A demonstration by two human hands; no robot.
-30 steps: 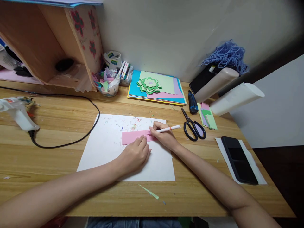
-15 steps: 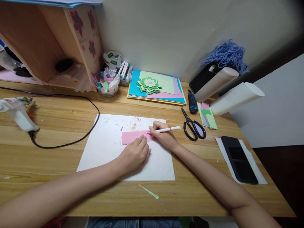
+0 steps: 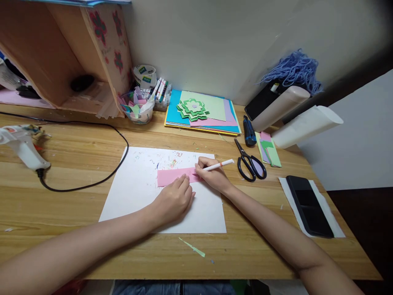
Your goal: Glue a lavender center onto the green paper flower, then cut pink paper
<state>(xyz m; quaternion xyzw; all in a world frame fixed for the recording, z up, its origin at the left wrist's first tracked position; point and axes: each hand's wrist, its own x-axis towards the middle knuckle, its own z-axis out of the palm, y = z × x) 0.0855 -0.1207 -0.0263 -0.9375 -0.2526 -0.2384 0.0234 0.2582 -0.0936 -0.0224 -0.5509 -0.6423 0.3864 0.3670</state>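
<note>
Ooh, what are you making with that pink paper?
The person is using a white pen, held in the right hand, on a pink paper strip. The left hand presses the strip down onto a big white sheet. What it will become, the picture doesn't show. Scissors lie to the right, and a green layered paper flower sits on the stack of colored paper at the back.

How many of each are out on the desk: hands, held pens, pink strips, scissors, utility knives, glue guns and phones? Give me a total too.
Hands: 2 (left hand, right hand)
Held pen: 1
Pink strip: 1
Scissors: 1
Utility knife: 1
Glue gun: 1
Phone: 1
Total: 8
</note>
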